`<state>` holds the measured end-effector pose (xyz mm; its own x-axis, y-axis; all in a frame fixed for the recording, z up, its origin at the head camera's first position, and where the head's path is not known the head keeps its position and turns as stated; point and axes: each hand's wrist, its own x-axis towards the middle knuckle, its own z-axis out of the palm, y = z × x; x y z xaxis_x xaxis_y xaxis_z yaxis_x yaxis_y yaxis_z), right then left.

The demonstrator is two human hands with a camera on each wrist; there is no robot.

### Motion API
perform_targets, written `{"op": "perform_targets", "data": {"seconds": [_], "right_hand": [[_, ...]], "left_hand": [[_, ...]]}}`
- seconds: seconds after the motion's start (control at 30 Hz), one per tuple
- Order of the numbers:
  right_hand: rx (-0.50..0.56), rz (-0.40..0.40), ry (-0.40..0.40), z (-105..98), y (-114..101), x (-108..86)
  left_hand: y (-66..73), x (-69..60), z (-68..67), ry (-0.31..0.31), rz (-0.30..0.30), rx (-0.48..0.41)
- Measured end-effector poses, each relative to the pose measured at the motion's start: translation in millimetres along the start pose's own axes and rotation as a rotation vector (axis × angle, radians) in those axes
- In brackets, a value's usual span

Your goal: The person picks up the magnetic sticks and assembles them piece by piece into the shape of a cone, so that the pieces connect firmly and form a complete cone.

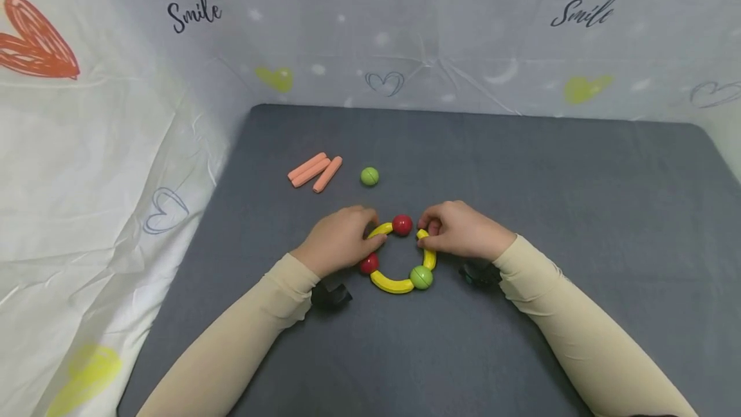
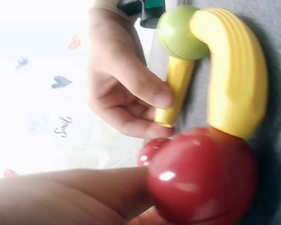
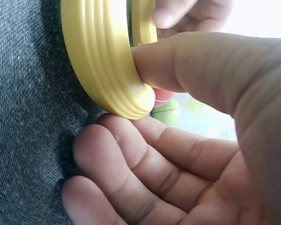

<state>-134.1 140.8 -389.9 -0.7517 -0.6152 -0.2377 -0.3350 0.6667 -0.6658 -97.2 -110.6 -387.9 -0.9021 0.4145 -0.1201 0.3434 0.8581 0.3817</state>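
Observation:
On the dark table lies a ring of yellow banana-shaped pieces with red and green balls between them. My left hand (image 1: 343,238) holds the upper-left yellow piece (image 1: 382,229) between thumb and fingers, between the upper red ball (image 1: 402,224) and the left red ball (image 1: 369,264). With thumb and fingertips my right hand (image 1: 466,231) pinches the upper end of the right yellow piece (image 3: 100,61). That piece meets a green ball (image 1: 421,277) below, which also touches the bottom yellow piece (image 2: 239,75). A gap separates the right piece's upper end from the upper red ball.
Beyond the ring sit a loose green ball (image 1: 369,176) and several salmon-coloured sticks (image 1: 327,174). A white cloth (image 1: 428,37) printed with hearts hangs behind the grey table (image 1: 550,340) and along its left side. Dark wrist devices (image 1: 332,296) sit under both sleeves.

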Motion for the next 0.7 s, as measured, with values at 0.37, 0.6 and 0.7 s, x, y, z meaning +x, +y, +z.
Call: {"op": "perform_targets", "data": {"seconds": [0.37, 0.6, 0.7], "right_hand": [[0.008, -0.035, 0.037, 7.0, -3.1, 0.0], [0.014, -0.067, 0.013, 10.8, -2.8, 1.0], [0.022, -0.074, 0.01, 10.9, -2.5, -0.2]], "left_hand": [[-5.0, 4.9, 10.3, -0.001, 0.032, -0.096], [-9.3, 7.2, 12.6, -0.008, 0.078, -0.153], [-14.2, 9.1, 11.1, 0.011, 0.079, -0.167]]}}
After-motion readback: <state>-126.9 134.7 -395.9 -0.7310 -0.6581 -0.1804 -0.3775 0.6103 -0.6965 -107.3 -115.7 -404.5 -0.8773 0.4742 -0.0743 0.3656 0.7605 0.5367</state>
